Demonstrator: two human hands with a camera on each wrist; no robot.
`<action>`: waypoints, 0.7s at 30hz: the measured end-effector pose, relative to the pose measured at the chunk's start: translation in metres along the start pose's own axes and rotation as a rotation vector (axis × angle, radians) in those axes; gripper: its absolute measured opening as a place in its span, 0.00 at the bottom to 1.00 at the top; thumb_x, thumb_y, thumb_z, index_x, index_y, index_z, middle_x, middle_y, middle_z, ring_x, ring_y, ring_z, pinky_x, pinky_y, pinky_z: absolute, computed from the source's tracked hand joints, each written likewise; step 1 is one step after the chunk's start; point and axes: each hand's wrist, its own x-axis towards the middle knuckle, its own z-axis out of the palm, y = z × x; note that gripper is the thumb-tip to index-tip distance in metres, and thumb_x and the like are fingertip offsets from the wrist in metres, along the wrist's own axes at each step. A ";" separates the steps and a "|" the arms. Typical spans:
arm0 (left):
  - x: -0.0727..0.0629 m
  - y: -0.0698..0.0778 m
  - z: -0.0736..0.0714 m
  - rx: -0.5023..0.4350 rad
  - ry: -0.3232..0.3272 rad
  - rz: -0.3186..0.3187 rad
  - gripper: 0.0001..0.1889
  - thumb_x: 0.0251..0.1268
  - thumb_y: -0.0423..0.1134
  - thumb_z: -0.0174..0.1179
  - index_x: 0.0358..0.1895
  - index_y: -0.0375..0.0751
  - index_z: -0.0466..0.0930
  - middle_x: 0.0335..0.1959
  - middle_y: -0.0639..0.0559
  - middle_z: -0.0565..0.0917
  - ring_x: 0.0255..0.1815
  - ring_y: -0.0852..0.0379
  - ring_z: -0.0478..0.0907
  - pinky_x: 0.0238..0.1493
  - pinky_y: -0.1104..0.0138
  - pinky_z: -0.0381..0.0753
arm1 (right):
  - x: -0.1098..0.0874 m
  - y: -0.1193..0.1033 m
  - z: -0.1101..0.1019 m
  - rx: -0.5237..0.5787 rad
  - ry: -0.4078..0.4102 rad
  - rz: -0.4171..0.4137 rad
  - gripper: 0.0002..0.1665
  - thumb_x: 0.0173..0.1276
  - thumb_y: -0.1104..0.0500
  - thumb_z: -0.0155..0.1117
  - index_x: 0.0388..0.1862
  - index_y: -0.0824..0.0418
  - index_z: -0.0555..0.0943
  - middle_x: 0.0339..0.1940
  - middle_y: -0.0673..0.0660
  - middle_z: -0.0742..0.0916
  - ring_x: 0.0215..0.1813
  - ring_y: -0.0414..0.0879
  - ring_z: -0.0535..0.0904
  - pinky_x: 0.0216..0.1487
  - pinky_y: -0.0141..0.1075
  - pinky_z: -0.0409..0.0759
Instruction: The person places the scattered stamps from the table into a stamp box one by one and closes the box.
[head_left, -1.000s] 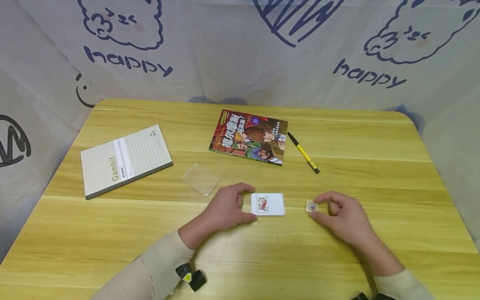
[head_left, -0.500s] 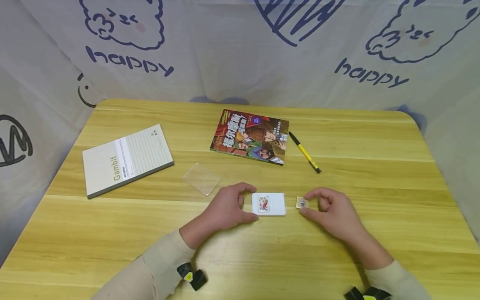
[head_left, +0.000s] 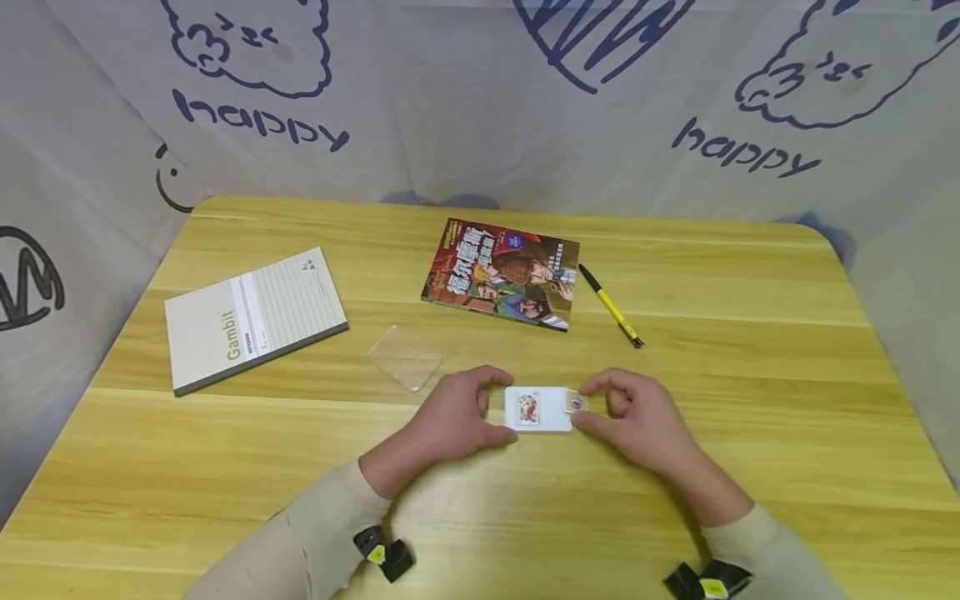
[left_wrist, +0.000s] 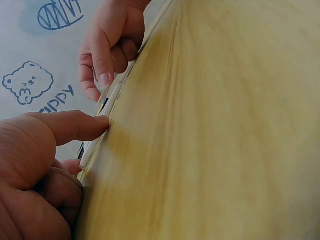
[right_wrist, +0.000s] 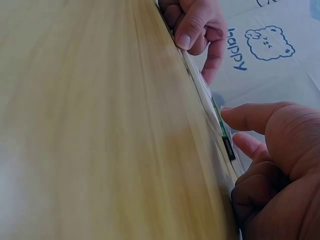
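Note:
A flat white rectangular case (head_left: 553,411) with a clear rim lies on the table, a small colourful stamp-like picture (head_left: 528,408) on its left half. My left hand (head_left: 457,417) holds the case by its left end, forefinger at the far edge and thumb at the near one. Between thumb and forefinger, my right hand (head_left: 637,417) pinches a small clear-edged square (head_left: 576,402) with a dark round mark, overlapping the case's right end in the head view. Both wrist views look low across the tabletop, showing the left hand (left_wrist: 45,165) and right hand (right_wrist: 285,160) at the case's thin edge.
A clear plastic lid (head_left: 405,358) lies left of the case. Farther back are a Gambit notebook (head_left: 255,321), a colourful comic-style book (head_left: 501,273) and a yellow-and-black pen (head_left: 611,307). A printed cloth (head_left: 480,100) hangs behind the table.
My right hand has moved left with the small square, from apart on the table's right side to over the white case's right end. The left hand and the case have stayed in place.

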 end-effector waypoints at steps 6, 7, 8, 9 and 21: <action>0.000 0.000 0.000 0.002 0.001 0.002 0.35 0.43 0.37 0.81 0.59 0.36 0.79 0.16 0.56 0.69 0.15 0.63 0.62 0.18 0.69 0.62 | 0.003 -0.001 0.005 0.029 -0.015 -0.010 0.15 0.58 0.56 0.79 0.42 0.57 0.85 0.13 0.47 0.64 0.18 0.41 0.58 0.27 0.36 0.64; 0.000 0.000 0.000 0.001 0.000 0.001 0.35 0.43 0.37 0.81 0.59 0.36 0.79 0.16 0.56 0.69 0.15 0.63 0.62 0.18 0.69 0.62 | 0.004 -0.001 0.005 0.028 -0.015 -0.016 0.15 0.58 0.56 0.80 0.42 0.57 0.85 0.13 0.47 0.64 0.18 0.40 0.58 0.27 0.36 0.64; 0.000 0.000 -0.001 0.000 0.000 0.001 0.35 0.43 0.37 0.81 0.59 0.36 0.79 0.16 0.56 0.69 0.15 0.63 0.62 0.18 0.69 0.63 | 0.004 -0.001 0.006 0.024 -0.016 -0.021 0.15 0.58 0.57 0.80 0.42 0.57 0.85 0.13 0.47 0.64 0.18 0.40 0.58 0.27 0.36 0.64; 0.000 0.000 -0.001 -0.001 -0.001 0.001 0.35 0.43 0.37 0.81 0.59 0.36 0.79 0.16 0.56 0.69 0.15 0.63 0.62 0.18 0.69 0.63 | 0.004 -0.001 0.006 0.017 -0.016 -0.022 0.15 0.57 0.57 0.80 0.42 0.57 0.85 0.13 0.46 0.64 0.18 0.40 0.58 0.27 0.36 0.64; 0.000 -0.001 -0.001 -0.007 -0.004 0.002 0.35 0.43 0.37 0.81 0.59 0.37 0.79 0.17 0.55 0.70 0.16 0.62 0.63 0.18 0.68 0.63 | 0.009 -0.005 0.011 -0.013 -0.057 -0.016 0.16 0.56 0.59 0.80 0.42 0.55 0.85 0.12 0.46 0.64 0.17 0.40 0.58 0.28 0.37 0.66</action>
